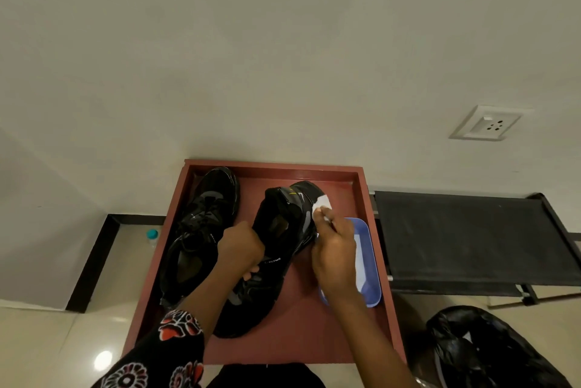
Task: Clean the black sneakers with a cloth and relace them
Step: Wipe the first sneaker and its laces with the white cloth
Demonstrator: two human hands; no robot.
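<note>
Two black sneakers lie on a red-brown tray table (314, 340). The left sneaker (201, 230) rests flat with its laces in. The right sneaker (276, 230) is tipped up on its side, its opening facing me. My left hand (240, 244) grips this sneaker at the collar, fingers curled round its edge. My right hand (334, 249) pinches a white cloth (322, 201) and presses it against the sneaker's outer side near the heel.
A blue plastic tray (371, 268) lies on the table under my right hand. A black folding rack (465, 236) stands to the right, a black plastic bag (490, 350) lies on the floor below it. A small teal-capped bottle (152, 237) stands on the floor left. The wall is close behind.
</note>
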